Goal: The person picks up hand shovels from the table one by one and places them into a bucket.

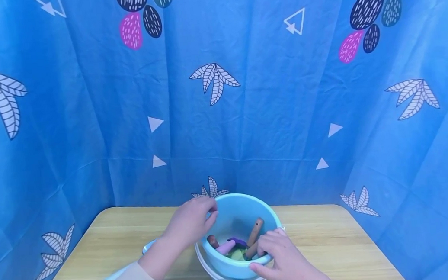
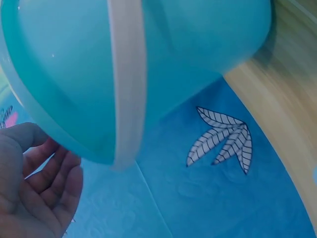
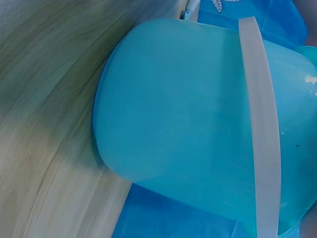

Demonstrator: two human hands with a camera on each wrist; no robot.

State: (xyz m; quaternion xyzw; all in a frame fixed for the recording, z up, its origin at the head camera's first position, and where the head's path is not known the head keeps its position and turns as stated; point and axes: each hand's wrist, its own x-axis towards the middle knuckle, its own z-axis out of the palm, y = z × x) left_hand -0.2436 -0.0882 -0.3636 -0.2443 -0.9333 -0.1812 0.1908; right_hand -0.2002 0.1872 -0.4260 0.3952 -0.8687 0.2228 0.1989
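Observation:
A light blue bucket (image 1: 238, 265) stands upright on the table, its white handle (image 3: 262, 134) lowered against the side. My left hand (image 1: 192, 218) holds the rim at the far left; in the left wrist view its curled fingers (image 2: 54, 178) meet the rim. At the near right, my right hand (image 1: 283, 257) grips the rim, with the thumb outside and the fingers over the edge. Inside the bucket lie brown handles (image 1: 255, 231), a lilac handle (image 1: 225, 247), a purple piece (image 1: 237, 242) and a green piece (image 1: 237, 255). Their lower parts are hidden.
On the wooden table (image 1: 316, 237), light blue pieces (image 1: 114, 277) lie at the left, partly covered by my left forearm. A blue patterned curtain (image 1: 246, 125) hangs behind the table and along both sides.

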